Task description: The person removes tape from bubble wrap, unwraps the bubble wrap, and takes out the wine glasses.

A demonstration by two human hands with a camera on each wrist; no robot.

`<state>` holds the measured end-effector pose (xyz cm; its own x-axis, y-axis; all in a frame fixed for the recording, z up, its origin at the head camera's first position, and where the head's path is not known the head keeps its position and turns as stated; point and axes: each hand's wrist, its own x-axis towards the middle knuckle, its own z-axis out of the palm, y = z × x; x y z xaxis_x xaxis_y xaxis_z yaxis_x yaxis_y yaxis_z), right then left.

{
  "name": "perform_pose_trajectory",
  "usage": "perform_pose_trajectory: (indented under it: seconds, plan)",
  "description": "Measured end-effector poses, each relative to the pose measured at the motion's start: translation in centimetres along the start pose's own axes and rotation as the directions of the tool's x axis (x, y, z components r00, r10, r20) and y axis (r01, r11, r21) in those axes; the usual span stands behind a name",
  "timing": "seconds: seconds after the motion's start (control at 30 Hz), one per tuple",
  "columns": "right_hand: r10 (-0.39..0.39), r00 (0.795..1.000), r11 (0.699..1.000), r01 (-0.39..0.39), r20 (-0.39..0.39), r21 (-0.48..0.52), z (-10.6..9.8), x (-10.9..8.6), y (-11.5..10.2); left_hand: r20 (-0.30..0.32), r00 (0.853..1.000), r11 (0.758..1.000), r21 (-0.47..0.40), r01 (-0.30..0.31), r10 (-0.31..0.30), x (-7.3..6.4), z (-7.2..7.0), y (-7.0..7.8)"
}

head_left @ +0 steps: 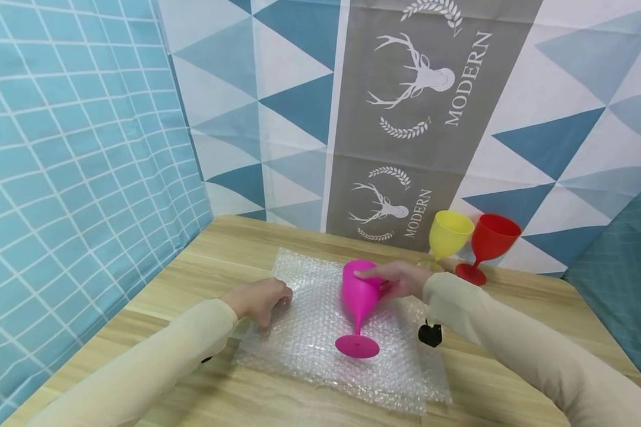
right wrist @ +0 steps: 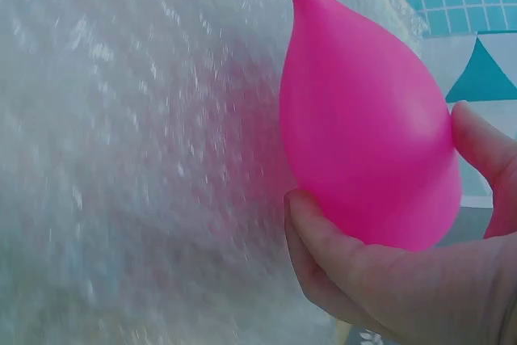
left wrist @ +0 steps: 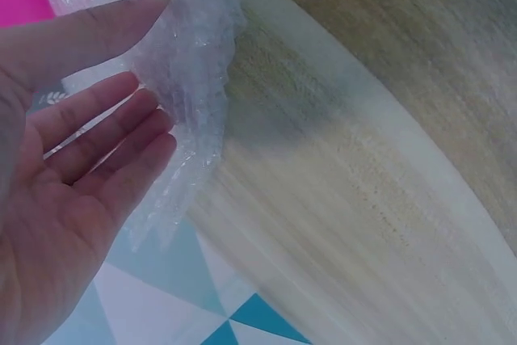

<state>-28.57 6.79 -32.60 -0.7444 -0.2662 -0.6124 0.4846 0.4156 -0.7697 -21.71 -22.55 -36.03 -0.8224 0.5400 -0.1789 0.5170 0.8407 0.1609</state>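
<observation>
A pink plastic goblet (head_left: 360, 293) stands out over the sheets of bubble wrap (head_left: 310, 338), its bowl toward the back and its round foot toward the front. My right hand (head_left: 403, 279) grips the bowl; in the right wrist view the thumb and fingers (right wrist: 363, 268) lie on opposite sides of the goblet (right wrist: 371, 127). At the left edge of the wrap is my left hand (head_left: 262, 299). The left wrist view shows this hand (left wrist: 81, 167) with loosely bent fingers, thumb apart from them, right at the bubble wrap's edge (left wrist: 194, 94).
A yellow goblet (head_left: 451, 231) and a red goblet (head_left: 491, 240) stand upright at the back right of the wooden table (head_left: 203, 261), near the patterned backdrop (head_left: 294, 118). A small black object (head_left: 430, 334) shows beside the right sleeve. Blue checked cloth (head_left: 69, 148) hangs along the left side.
</observation>
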Motion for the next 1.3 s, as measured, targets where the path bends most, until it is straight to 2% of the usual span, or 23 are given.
perform_pose_trajectory:
  seconds: [0.1, 0.2, 0.3, 0.43, 0.6, 0.8, 0.87, 0.9, 1.1, 1.2, 1.3]
  plan:
    - [0.025, 1.0, 0.996, -0.023, -0.018, 0.086, 0.4, 0.1, 0.1, 0.01, 1.0, 0.997, 0.072, -0.005, 0.005, -0.4, -0.1, 0.4]
    - [0.036, 0.999, 0.992, -0.032, -0.029, 0.123, 0.7, 0.4, 0.3, -0.007, 1.0, 0.985, 0.17, -0.029, 0.03, -1.0, 0.1, 0.8]
    - [0.037, 0.999, 0.992, -0.032, -0.038, 0.126, 0.8, 0.7, 0.5, -0.052, 0.994, 0.958, 0.276, -0.073, 0.091, -1.5, 0.5, 0.9]
    - [0.001, 0.999, 0.994, 0.003, -0.034, 0.108, 0.7, 0.9, 0.4, -0.111, 0.982, 0.918, 0.385, -0.098, 0.151, -2.1, 1.1, 0.7]
    - [-0.004, 0.998, 0.995, 0.01, -0.061, 0.1, 0.9, 1.1, 1.2, -0.119, 0.974, 0.886, 0.449, -0.119, 0.191, -2.9, 1.9, 0.8]
    - [-0.042, 0.997, 0.99, 0.049, -0.059, 0.13, 1.0, 0.5, 1.6, -0.145, 0.959, 0.861, 0.487, -0.143, 0.242, -3.4, 2.0, 1.2]
    - [-0.049, 0.997, 0.987, 0.057, -0.061, 0.147, 1.1, 0.5, 1.8, -0.157, 0.954, 0.863, 0.482, -0.153, 0.256, -3.5, 2.2, 1.2]
    - [-0.048, 0.997, 0.987, 0.057, -0.067, 0.153, 1.1, 0.5, 1.9, -0.167, 0.951, 0.871, 0.465, -0.158, 0.261, -3.6, 2.3, 1.1]
    - [-0.049, 0.994, 0.985, 0.064, -0.099, 0.158, 1.2, 0.6, 2.0, -0.283, 0.917, 0.939, 0.277, -0.202, 0.281, -3.7, 3.1, 0.3]
    - [-0.052, 0.993, 0.982, 0.07, -0.104, 0.176, 1.2, 0.4, 2.1, -0.317, 0.907, 0.95, 0.232, -0.209, 0.277, -3.7, 3.4, -0.1]
    - [-0.065, 0.993, 0.979, 0.083, -0.099, 0.188, 1.1, 0.1, 2.0, -0.325, 0.905, 0.953, 0.216, -0.211, 0.274, -3.7, 3.5, -0.4]
